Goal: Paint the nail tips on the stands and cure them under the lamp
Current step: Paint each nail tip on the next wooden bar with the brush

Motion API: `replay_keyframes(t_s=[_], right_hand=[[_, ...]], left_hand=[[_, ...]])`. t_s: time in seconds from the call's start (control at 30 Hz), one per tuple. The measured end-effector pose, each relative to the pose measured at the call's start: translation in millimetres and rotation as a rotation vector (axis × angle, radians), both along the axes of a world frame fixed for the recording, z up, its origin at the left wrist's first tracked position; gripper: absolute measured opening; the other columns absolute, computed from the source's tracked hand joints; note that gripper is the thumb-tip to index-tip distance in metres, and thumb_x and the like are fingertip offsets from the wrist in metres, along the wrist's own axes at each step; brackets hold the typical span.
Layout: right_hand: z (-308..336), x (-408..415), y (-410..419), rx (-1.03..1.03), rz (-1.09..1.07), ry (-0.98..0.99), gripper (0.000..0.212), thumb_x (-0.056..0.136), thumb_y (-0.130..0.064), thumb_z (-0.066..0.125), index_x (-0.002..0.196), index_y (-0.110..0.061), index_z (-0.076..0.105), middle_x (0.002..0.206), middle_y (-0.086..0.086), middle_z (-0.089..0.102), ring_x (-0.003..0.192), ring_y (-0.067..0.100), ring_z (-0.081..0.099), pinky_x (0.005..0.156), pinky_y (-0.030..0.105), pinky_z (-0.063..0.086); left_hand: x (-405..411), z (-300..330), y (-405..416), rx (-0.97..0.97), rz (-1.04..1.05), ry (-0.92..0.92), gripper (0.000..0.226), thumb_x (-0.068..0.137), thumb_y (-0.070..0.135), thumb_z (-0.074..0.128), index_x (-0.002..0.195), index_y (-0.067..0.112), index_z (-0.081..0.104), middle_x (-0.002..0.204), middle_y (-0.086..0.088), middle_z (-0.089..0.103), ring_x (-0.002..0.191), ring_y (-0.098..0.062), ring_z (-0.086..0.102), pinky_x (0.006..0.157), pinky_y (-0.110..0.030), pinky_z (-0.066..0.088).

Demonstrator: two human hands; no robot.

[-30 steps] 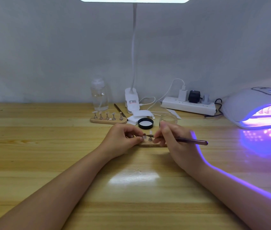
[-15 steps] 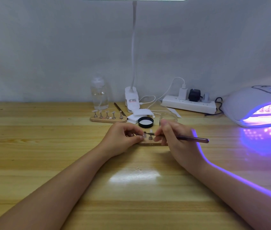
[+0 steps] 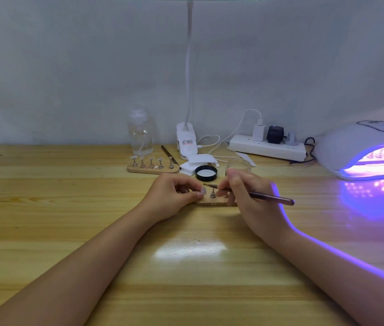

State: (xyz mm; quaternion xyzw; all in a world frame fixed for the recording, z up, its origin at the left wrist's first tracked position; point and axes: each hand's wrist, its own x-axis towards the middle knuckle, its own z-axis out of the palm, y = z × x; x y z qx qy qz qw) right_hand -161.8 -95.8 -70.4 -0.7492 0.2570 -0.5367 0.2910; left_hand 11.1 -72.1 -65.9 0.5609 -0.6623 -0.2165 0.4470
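Not much has shifted since a second ago: the brush tip has crept a touch further left, toward the nail tip in the other hand, and the camera has tilted a hair. Both hands are parked in the same spot.

There's only the head view. The left hand [image 3: 171,196] has its fingers curled in, thumb and forefinger pinching a small metal stand that carries a pale translucent nail tip [image 3: 203,190]. It's held just off the left end of the little wooden stand base [image 3: 214,203], I'd guess so the tip can be angled to the brush rather than painted where it stands. The right hand [image 3: 249,196] pinches a slim dark purple brush [image 3: 268,197] pencil-style, handle trailing out right, bristles reaching left over the bare metal post [image 3: 213,193] between the two grips. The heel of that hand looks planted on the light wooden table [image 3: 68,220], probably for steadiness.

Just behind the grips sit a black jar lid [image 3: 206,172] with white inside and a small clear glass jar [image 3: 238,165], close enough for a quick dip. Further back left is a second wooden base with five stands [image 3: 152,165], which I reckon are waiting their turn. Well off to the right, the white dome curing lamp [image 3: 360,147] glows purple with what looks like another set already inside. A white clip-on desk lamp [image 3: 187,140] throws light down on the work.
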Motion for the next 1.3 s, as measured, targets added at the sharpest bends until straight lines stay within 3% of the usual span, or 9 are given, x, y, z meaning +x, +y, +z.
replay_keyframes(t_s=[0.1,0.27,0.4,0.53,0.63,0.77,0.9,1.03,1.3], right_hand=[[-0.5,0.8,1.3,0.056,0.029,-0.024,0.040,0.090,-0.041,0.043,0.060,-0.023,0.062,0.054,-0.005,0.064,0.048,0.004,0.059,0.050,0.018,0.047],[0.4,0.2,0.7,0.016,-0.001,-0.021,0.034,0.092,-0.036,0.043,0.065,-0.024,0.062,0.060,-0.013,0.065,0.053,-0.001,0.058,0.056,0.011,0.044],[-0.9,0.2,2.3,0.059,0.030,-0.049,0.041,0.091,-0.039,0.044,0.060,-0.021,0.063,0.054,-0.002,0.064,0.047,0.004,0.057,0.050,0.017,0.046],[0.0,-0.5,1.6,0.032,-0.003,-0.016,0.036,0.091,-0.038,0.042,0.065,-0.023,0.062,0.061,-0.010,0.066,0.052,0.001,0.058,0.056,0.013,0.045],[-0.3,0.1,3.4,0.094,0.035,-0.048,0.041,0.089,-0.042,0.043,0.061,-0.020,0.063,0.055,-0.003,0.065,0.047,0.003,0.058,0.049,0.017,0.047],[0.3,0.1,1.9,0.030,-0.008,-0.021,0.037,0.093,-0.037,0.044,0.065,-0.022,0.063,0.062,-0.010,0.067,0.050,0.001,0.057,0.054,0.014,0.046],[0.6,-0.3,3.9,0.077,0.030,-0.030,0.041,0.089,-0.041,0.043,0.060,-0.020,0.063,0.056,-0.001,0.065,0.045,0.002,0.057,0.048,0.017,0.047],[0.7,-0.3,2.7,0.025,0.006,-0.003,0.037,0.091,-0.039,0.042,0.066,-0.022,0.063,0.065,-0.007,0.067,0.052,0.002,0.058,0.054,0.017,0.048],[-0.1,-1.2,1.3,-0.014,-0.009,0.052,0.036,0.093,-0.036,0.044,0.064,-0.024,0.061,0.062,-0.007,0.065,0.052,0.004,0.059,0.053,0.021,0.049]], left_hand=[[0.2,0.5,1.1,-0.004,-0.006,-0.002,0.022,0.075,0.008,0.073,0.069,0.028,0.068,0.056,0.023,0.060,0.055,0.006,0.047,0.056,-0.004,0.035],[-0.2,1.4,1.6,-0.001,-0.015,0.005,0.021,0.075,0.007,0.072,0.071,0.027,0.069,0.058,0.021,0.061,0.055,0.006,0.047,0.056,-0.005,0.035],[-0.1,2.0,1.9,0.003,-0.022,0.000,0.022,0.075,0.006,0.072,0.071,0.027,0.069,0.056,0.023,0.060,0.054,0.005,0.046,0.056,-0.005,0.035],[-0.2,2.0,2.5,0.005,-0.023,-0.007,0.021,0.075,0.005,0.072,0.071,0.025,0.068,0.053,0.026,0.058,0.053,0.006,0.046,0.055,-0.004,0.034],[0.3,2.1,2.8,0.005,-0.020,-0.005,0.020,0.075,0.005,0.072,0.071,0.025,0.069,0.053,0.024,0.059,0.053,0.005,0.046,0.055,-0.004,0.035],[-0.3,2.2,2.1,0.013,-0.020,-0.005,0.020,0.076,0.005,0.071,0.071,0.025,0.069,0.052,0.024,0.058,0.053,0.004,0.045,0.055,-0.005,0.034],[-0.3,1.7,2.6,0.013,-0.019,0.014,0.021,0.075,0.006,0.072,0.069,0.025,0.069,0.055,0.020,0.060,0.053,0.003,0.045,0.055,-0.005,0.035],[-0.4,2.1,2.3,0.013,-0.012,0.007,0.023,0.075,0.006,0.072,0.068,0.028,0.068,0.054,0.024,0.059,0.054,0.003,0.044,0.055,-0.005,0.034],[-1.2,2.9,2.7,0.026,-0.004,0.003,0.021,0.076,0.008,0.072,0.070,0.028,0.068,0.051,0.025,0.057,0.052,0.003,0.043,0.053,-0.006,0.033]])
